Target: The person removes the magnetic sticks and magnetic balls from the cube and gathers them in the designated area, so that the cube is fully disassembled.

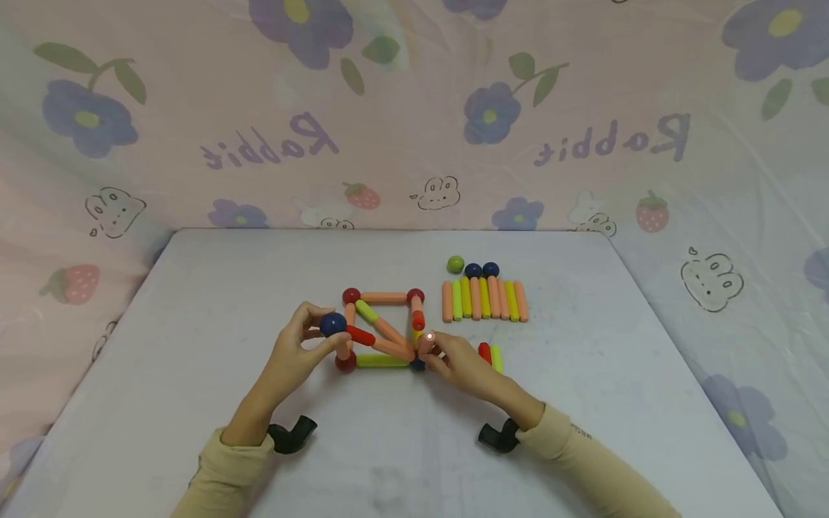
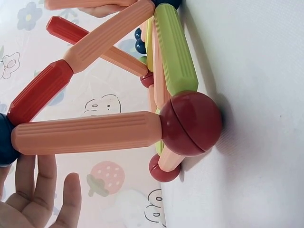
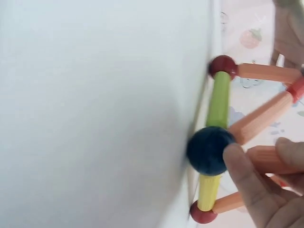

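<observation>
My left hand [image 1: 289, 360] grips a dark blue ball [image 1: 333, 324] between thumb and fingers, above the front-left red ball [image 2: 192, 123]. From the blue ball, an orange stick [image 2: 90, 133] runs to that red ball, and a red stick [image 2: 42, 91] joined to another orange stick slants to the front-right blue ball [image 3: 211, 150]. My right hand [image 1: 469, 367] pinches an orange stick [image 3: 267, 159] beside this front-right ball, one fingertip against the ball. A green stick [image 1: 382, 360] links the two front balls; a yellow stick [image 3: 209, 192] runs back from the blue one.
Behind the hands are the frame's back red balls [image 1: 352, 296] and more slanting sticks [image 1: 366, 311]. At the right lie a row of orange, yellow and green sticks [image 1: 486, 298], a green ball [image 1: 456, 264], two blue balls [image 1: 491, 269], and a loose red stick [image 1: 484, 353] beside a green one.
</observation>
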Available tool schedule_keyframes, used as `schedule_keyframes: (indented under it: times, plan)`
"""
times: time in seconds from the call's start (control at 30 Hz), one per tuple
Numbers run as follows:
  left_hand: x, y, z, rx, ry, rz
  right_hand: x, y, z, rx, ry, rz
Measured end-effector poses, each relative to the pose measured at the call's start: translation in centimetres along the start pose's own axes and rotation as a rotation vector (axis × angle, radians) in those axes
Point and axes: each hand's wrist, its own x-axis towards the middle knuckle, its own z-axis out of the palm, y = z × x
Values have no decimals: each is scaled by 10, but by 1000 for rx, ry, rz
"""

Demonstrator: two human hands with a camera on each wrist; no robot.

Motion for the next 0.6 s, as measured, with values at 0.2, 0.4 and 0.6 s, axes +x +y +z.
schedule_keyframes:
  times: [0.2,0.4,0.6]
  plan:
    - [0,-1,1,6,2,6,-5,4,-1,98,16,21]
    - [0,0,1,6,0,2,-18,7,-7,117,70,71]
    - [1,-1,-1,19,-4,-13,-34,20,-21,134,178,169]
